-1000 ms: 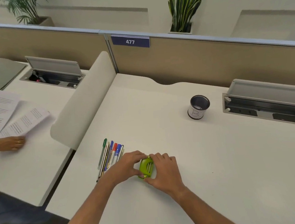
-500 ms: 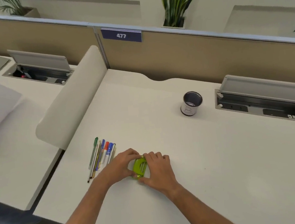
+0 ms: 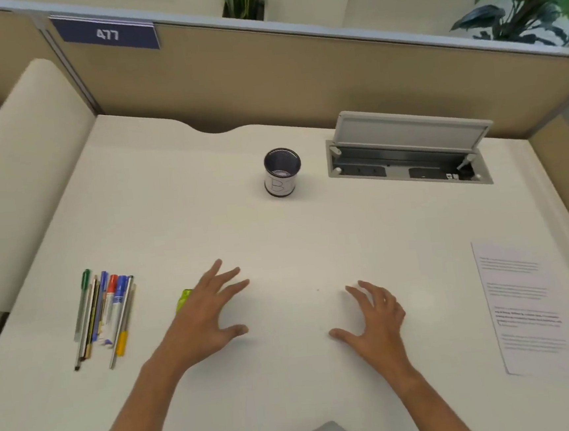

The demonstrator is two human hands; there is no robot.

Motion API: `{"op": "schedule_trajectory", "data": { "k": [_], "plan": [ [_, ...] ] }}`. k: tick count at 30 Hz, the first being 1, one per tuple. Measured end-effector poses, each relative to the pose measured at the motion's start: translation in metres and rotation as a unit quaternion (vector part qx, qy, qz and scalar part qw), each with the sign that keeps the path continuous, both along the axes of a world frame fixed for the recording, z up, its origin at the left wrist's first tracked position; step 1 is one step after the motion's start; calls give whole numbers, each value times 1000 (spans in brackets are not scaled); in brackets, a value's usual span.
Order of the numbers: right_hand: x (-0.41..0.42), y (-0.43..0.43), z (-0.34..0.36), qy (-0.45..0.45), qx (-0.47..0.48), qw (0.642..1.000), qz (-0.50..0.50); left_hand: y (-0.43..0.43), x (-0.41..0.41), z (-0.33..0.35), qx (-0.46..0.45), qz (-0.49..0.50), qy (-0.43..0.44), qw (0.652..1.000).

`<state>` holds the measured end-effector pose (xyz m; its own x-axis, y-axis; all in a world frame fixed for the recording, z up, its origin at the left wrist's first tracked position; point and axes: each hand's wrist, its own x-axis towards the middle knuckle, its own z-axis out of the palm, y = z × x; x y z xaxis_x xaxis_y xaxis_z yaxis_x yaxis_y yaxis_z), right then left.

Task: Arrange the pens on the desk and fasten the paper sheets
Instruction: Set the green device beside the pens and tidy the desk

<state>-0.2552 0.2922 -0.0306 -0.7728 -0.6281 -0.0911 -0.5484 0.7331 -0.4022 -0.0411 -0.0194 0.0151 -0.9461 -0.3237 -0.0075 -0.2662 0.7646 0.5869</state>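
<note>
Several pens and markers (image 3: 104,317) lie side by side in a row at the desk's left. A green stapler (image 3: 183,299) sits just right of them, mostly hidden behind my left hand (image 3: 209,311). That hand hovers with its fingers spread and holds nothing. My right hand (image 3: 374,314) is also spread, over the bare middle of the white desk (image 3: 278,243). Printed paper sheets (image 3: 525,307) lie flat at the desk's right edge, well right of my right hand.
A black mesh pen cup (image 3: 282,172) labelled B stands at the back centre. An open cable tray (image 3: 408,156) is set into the desk at the back right. Tan partition walls (image 3: 298,80) close off the back, and a curved white divider (image 3: 21,176) stands at the left.
Both hands have let go of the green stapler and moved right, with fingers spread. The view has swung right, bringing the paper sheets into sight.
</note>
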Motion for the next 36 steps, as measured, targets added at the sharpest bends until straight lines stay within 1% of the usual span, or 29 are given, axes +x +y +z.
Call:
{"op": "schedule_trajectory", "data": {
  "k": [2, 5, 8, 11, 14, 16, 19, 25, 27, 31, 33, 36],
  "plan": [
    [-2, 13, -4, -14, 1, 1000, -7, 22, -19, -10, 19, -30, -8, 999],
    [1, 19, -13, -18, 0, 1000, -11, 52, -45, -30, 27, -49, -91, 994],
    [8, 17, -22, 15, -36, 999, -18, 72, -64, -50, 19, -13, -161, 987],
    [17, 10, -28, 67, -91, 993, -36, 84, -76, -63, -13, 21, -200, 980],
    [26, 8, -33, 100, -111, 988, -39, 87, -81, -69, -25, 33, -215, 976],
    [34, 7, -37, 111, -107, 988, -30, 87, -83, -70, -28, 35, -221, 974],
    [49, 5, -41, 115, -91, 989, -21, 87, -85, -70, -31, 36, -231, 972],
    [56, -3, -39, 116, -97, 988, 9, 86, -88, -68, -25, 31, -252, 967],
    [53, -3, -37, 102, -110, 989, 9, 84, -89, -68, -14, 28, -261, 965],
    [37, -6, -31, 54, -134, 989, -32, 79, -91, -70, 7, 16, -277, 961],
    [24, -13, -25, 38, -126, 990, -42, 79, -92, -70, 10, 13, -282, 959],
    [6, -29, -17, 37, -107, 993, -24, 79, -92, -69, 11, 12, -283, 959]
  ]
}}
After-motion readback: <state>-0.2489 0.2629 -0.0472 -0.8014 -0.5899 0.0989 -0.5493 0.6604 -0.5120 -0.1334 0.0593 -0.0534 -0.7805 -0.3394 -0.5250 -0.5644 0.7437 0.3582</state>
